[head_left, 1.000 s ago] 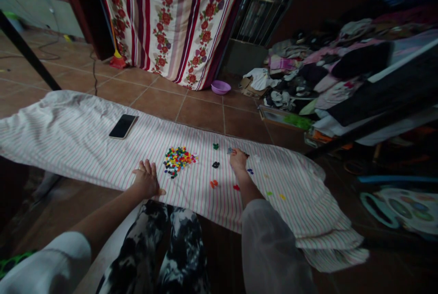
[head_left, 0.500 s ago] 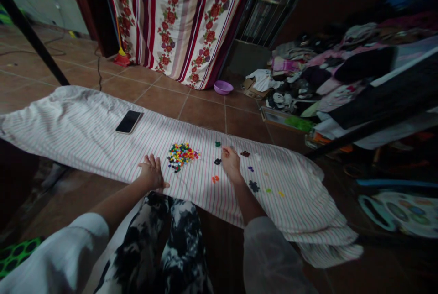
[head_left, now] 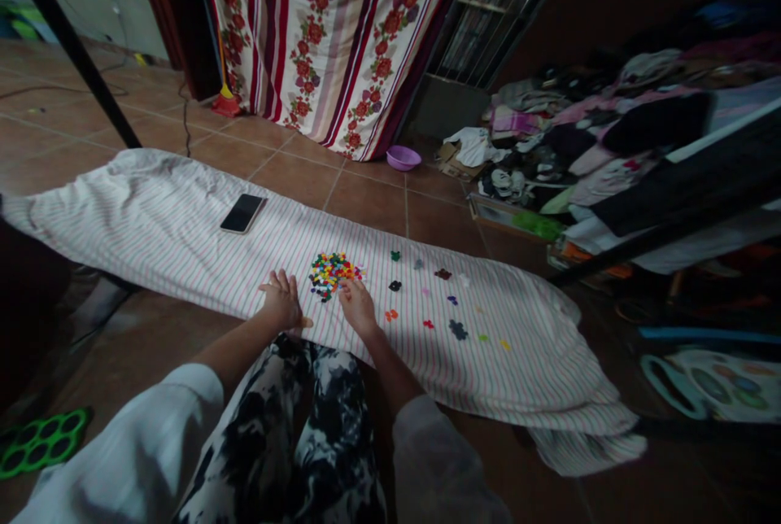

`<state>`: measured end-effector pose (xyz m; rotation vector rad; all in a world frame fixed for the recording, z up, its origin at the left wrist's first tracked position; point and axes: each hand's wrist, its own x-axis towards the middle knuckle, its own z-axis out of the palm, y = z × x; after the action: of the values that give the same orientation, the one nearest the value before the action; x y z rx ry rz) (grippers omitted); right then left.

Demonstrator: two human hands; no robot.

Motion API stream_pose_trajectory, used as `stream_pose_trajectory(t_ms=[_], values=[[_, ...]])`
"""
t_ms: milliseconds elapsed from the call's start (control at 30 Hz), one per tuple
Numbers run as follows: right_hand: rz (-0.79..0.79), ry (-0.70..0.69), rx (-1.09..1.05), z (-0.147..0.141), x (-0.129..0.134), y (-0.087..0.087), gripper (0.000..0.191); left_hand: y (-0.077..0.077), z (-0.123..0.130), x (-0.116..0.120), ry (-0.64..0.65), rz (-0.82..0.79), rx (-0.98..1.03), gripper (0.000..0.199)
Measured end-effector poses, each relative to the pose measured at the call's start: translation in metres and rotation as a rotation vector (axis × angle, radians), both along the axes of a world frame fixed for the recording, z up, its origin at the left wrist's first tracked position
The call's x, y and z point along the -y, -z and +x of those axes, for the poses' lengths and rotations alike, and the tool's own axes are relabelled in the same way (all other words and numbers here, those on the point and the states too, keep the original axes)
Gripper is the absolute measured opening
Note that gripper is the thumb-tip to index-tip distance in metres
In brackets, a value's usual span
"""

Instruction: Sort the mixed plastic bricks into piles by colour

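Observation:
A mixed heap of small multicoloured pieces (head_left: 329, 265), too small to name, lies on the striped cloth (head_left: 537, 361). My right hand (head_left: 359, 308) is at the heap's right edge, thumb and fingertips closed together; whatever is between them is hidden. My left hand (head_left: 281, 303) rests on the cloth left of the heap, fingers stretched out. To the right lie small single-colour groups: dark green pieces (head_left: 395, 255), black pieces (head_left: 395, 286), orange pieces (head_left: 391, 316), red pieces (head_left: 428, 325), brown pieces (head_left: 442, 273), dark grey pieces (head_left: 457, 330) and several others.
A phone (head_left: 242, 213) lies on the cloth at the left. Beyond the cloth, a purple basin (head_left: 403, 158) stands on the tiled floor near a floral curtain (head_left: 323, 44). Piled clothes (head_left: 549, 133) fill the right side. A green frame with round holes (head_left: 45, 443) is at lower left.
My right hand has moved left from among the sorted groups to the heap. Pink, red and grey groups it covered now show. My left hand stays on the cloth; the view has shifted slightly.

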<state>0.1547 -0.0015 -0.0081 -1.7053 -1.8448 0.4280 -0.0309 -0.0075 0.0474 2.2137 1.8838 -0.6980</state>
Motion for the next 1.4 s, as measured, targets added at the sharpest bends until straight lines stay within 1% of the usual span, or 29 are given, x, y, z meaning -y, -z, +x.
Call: stream_pose_trajectory(t_ms=[167, 300, 433, 667, 767, 900, 1033, 1167, 1400], values=[[0.016, 0.007, 0.068, -0.005, 0.005, 0.000, 0.022, 0.003, 0.000, 0.000, -0.001, 0.002, -0.007, 0.113], [0.008, 0.033, 0.100, -0.007, 0.007, -0.002, 0.016, -0.003, 0.001, 0.002, 0.006, -0.007, -0.021, 0.111], [0.028, 0.055, 0.114, -0.011, 0.010, -0.002, 0.014, -0.010, 0.002, 0.004, 0.001, -0.031, -0.030, 0.110], [0.104, 0.060, 0.043, -0.011, 0.019, 0.003, 0.024, -0.011, 0.006, 0.001, -0.061, -0.063, -0.017, 0.117], [0.106, 0.049, 0.034, -0.010, 0.021, 0.003, 0.024, -0.011, 0.008, -0.001, -0.094, -0.076, -0.013, 0.119], [0.112, 0.046, 0.009, -0.009, 0.022, 0.003, 0.023, -0.011, 0.008, -0.003, -0.109, -0.081, 0.003, 0.118], [0.102, 0.065, -0.044, -0.008, 0.023, 0.001, 0.022, -0.005, 0.005, -0.004, -0.110, -0.053, 0.057, 0.120], [0.087, 0.085, -0.081, -0.008, 0.023, 0.002, 0.022, 0.000, 0.002, -0.005, -0.101, -0.032, 0.056, 0.123], [0.090, 0.085, -0.038, -0.009, 0.023, 0.005, 0.024, -0.008, 0.005, -0.002, -0.088, -0.066, 0.019, 0.124]])
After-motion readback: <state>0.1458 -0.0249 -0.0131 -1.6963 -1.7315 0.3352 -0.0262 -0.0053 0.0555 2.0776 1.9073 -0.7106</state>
